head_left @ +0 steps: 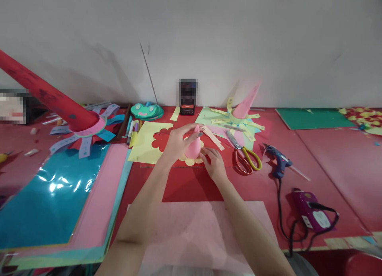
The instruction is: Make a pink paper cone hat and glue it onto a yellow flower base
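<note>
A small pink paper cone [193, 148] stands upright on a pale yellow scalloped paper flower [190, 162], near the middle of the table. With fingers and thumb closed round its upper part, my left hand [179, 142] grips the cone from the left. Low on the cone's right side, the curled fingers of my right hand [214, 161] press at its base, close to the flower's edge. Beneath lies red paper [176, 164]. A yellow sheet [143, 140] with a flower-shaped cutout sits left of my left hand. Scissors [243, 154] with red and yellow handles lie right of my right hand.
A blue glue gun [279, 162] lies to the right, its cord trailing past a purple power box [312, 210]. Another pink cone with paper strips [246, 103] stands at the back. At left are a tall red cone [56, 99] and glossy blue sheets [56, 196]. A phone [188, 97] leans on the wall.
</note>
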`<state>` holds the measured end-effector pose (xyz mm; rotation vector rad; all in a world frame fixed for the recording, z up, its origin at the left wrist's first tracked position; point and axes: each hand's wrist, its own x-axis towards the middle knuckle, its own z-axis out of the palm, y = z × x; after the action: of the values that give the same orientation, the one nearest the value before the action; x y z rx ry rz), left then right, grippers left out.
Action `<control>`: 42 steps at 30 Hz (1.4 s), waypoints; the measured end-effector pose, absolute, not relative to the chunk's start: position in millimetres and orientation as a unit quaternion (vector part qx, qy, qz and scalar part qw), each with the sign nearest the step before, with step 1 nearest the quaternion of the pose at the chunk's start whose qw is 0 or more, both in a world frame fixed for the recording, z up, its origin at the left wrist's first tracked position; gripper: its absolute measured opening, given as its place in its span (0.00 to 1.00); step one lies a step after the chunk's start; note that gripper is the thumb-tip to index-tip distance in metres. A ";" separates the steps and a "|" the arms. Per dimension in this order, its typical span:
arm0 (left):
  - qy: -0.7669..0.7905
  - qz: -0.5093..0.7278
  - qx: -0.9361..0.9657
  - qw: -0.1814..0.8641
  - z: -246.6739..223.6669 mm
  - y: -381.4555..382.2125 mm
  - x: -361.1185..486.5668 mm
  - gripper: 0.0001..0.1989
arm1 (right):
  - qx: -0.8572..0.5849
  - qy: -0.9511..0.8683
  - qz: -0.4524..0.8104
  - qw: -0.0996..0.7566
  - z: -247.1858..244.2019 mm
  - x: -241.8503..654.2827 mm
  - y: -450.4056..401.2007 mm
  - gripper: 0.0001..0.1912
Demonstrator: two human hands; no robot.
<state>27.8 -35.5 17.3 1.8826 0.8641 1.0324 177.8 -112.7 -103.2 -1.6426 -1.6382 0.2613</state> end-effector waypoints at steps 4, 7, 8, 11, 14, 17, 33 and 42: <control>0.359 0.426 0.740 0.377 15.9 -34.1 28.0 0.14 | -0.646 -0.645 0.103 0.394 -103.4 176.9 -112.2 0.15; 0.363 0.440 0.733 0.371 14.6 -35.4 32.0 0.14 | -0.641 -0.642 0.104 0.407 -103.0 177.1 -111.1 0.15; 0.365 0.446 0.729 0.369 14.2 -36.1 33.5 0.13 | -0.639 -0.639 0.102 0.415 -102.7 178.4 -110.8 0.15; 0.377 0.474 0.710 0.359 12.4 -37.4 36.7 0.12 | -0.660 -0.611 0.065 0.432 -101.3 189.7 -110.8 0.15; 0.378 0.487 0.704 0.353 10.3 -37.3 37.2 0.11 | -0.710 -0.559 -0.002 0.429 -100.6 209.3 -112.5 0.15; 0.365 0.482 0.711 0.359 9.9 -36.2 34.9 0.13 | -0.738 -0.519 -0.027 0.431 -101.6 225.7 -113.4 0.14; 0.344 0.418 0.796 0.272 21.2 -34.2 24.1 0.07 | -0.768 -0.498 0.017 0.402 -111.4 222.5 -106.1 0.15; 0.339 0.429 0.787 0.285 17.8 -31.4 23.7 0.14 | -0.759 -0.507 0.018 0.407 -102.5 225.1 -97.2 0.15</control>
<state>23.7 -31.4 17.8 2.1050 0.9072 1.1459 225.1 -97.2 -102.5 -1.9151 -1.2793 0.0449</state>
